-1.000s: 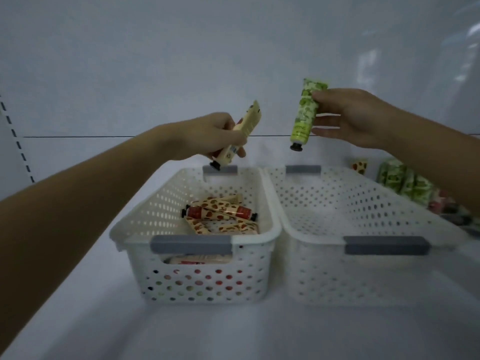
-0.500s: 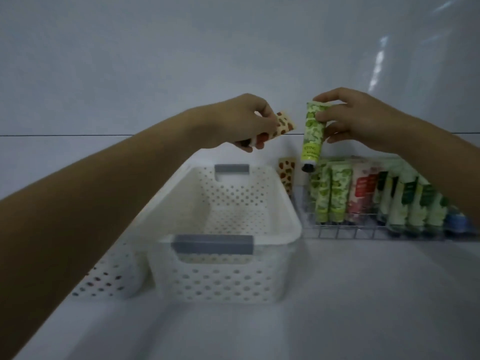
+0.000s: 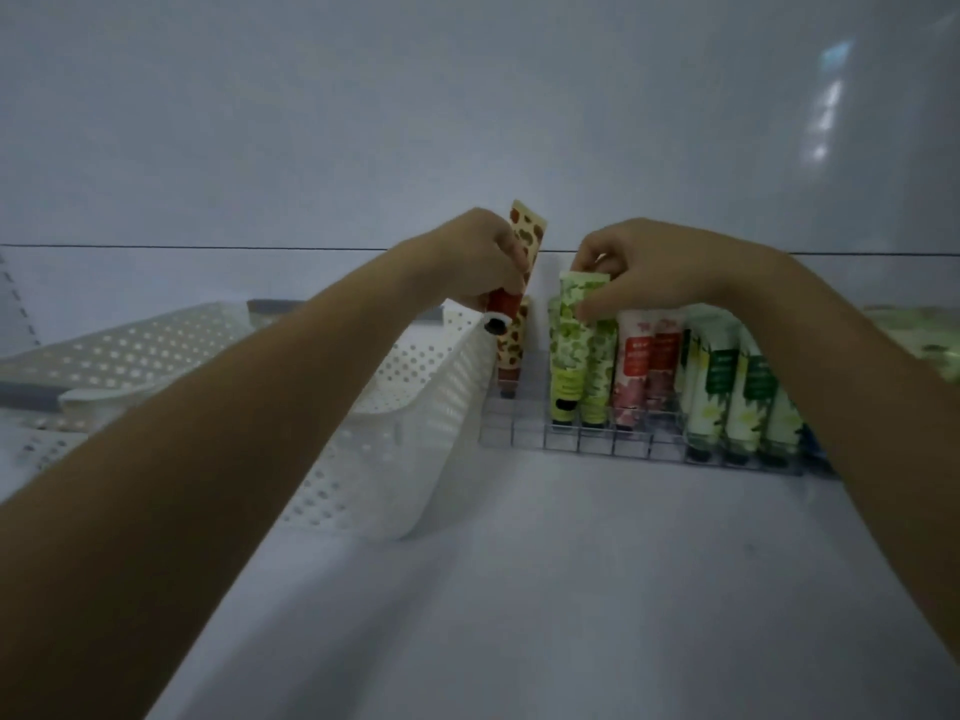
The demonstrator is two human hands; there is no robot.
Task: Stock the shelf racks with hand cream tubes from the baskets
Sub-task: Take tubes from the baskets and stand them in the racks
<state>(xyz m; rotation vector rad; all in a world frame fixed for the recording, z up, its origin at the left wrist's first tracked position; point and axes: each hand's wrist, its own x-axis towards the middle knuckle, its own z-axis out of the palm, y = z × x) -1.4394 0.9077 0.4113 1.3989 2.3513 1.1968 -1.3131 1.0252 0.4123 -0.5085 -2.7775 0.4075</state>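
Rack (image 3: 597, 445) now reached: left hand (image 3: 467, 267) grips spotted tube (image 3: 527, 231), right hand (image 3: 654, 272) pinches green tube (image 3: 569, 332) among others.

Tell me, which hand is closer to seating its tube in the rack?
The right hand. Its green tube already stands cap down among matching tubes in the wire rack; the left hand holds its spotted tube tilted above the rack.
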